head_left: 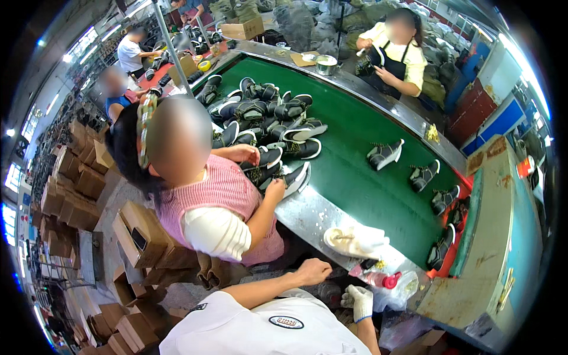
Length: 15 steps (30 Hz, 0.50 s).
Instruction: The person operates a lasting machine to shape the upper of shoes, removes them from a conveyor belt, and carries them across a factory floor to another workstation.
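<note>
My left hand [312,271] is bare and curled into a loose fist with nothing in it, held low below the metal edge of the bench [307,216]. My right hand [359,300] wears a white glove; its fingers are drawn in, and I cannot tell whether it holds anything. Just beside it, at the bench's near corner, lies a plastic bottle with a pink cap [378,278] on a clear bag [397,294]. A little further up on the metal rim stands a white tub [341,239] with a stick in it, touching a white cloth [368,239].

Beyond the rim runs the green belt [367,183]. Single dark shoes with white soles [384,154] lie spaced along it toward the right, and a big heap of the same shoes [269,118] sits at its far end.

To my left a person in a pink striped vest [222,195] leans over the bench, one hand [275,190] on a shoe [294,177] at the edge. Across the belt a person in a black apron [395,59] holds another shoe. Cardboard boxes [139,234] are stacked on the floor at the left.
</note>
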### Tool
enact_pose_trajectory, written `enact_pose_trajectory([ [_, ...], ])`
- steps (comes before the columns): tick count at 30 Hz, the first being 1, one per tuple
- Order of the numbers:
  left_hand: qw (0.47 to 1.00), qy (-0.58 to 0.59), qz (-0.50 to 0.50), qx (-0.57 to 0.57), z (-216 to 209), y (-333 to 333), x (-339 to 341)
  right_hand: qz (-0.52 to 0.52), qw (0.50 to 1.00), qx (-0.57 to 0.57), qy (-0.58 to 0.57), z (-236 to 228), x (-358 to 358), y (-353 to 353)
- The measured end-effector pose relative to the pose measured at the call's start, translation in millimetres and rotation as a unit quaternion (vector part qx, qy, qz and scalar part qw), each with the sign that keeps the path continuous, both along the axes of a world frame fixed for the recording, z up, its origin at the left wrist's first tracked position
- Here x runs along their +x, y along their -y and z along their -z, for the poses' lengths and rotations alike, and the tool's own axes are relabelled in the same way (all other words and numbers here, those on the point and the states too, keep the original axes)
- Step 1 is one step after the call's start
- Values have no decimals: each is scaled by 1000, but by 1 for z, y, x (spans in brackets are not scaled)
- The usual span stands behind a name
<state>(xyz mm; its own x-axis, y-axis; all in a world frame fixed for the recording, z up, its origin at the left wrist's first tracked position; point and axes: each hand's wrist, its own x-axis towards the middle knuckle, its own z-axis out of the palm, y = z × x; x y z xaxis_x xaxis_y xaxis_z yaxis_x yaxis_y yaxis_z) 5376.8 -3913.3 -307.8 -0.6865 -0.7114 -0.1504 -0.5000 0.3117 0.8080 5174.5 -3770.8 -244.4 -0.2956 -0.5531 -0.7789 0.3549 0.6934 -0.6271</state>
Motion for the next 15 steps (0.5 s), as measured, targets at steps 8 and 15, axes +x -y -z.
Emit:
enact_pose_trajectory([
  [8,978,129,-120,-111,-28,10,71,-77,993,-86,14,44,92,-55],
  [15,918,-163,-304,-197,-200,92,56,-100,992,-44,-63,77,144,-207],
])
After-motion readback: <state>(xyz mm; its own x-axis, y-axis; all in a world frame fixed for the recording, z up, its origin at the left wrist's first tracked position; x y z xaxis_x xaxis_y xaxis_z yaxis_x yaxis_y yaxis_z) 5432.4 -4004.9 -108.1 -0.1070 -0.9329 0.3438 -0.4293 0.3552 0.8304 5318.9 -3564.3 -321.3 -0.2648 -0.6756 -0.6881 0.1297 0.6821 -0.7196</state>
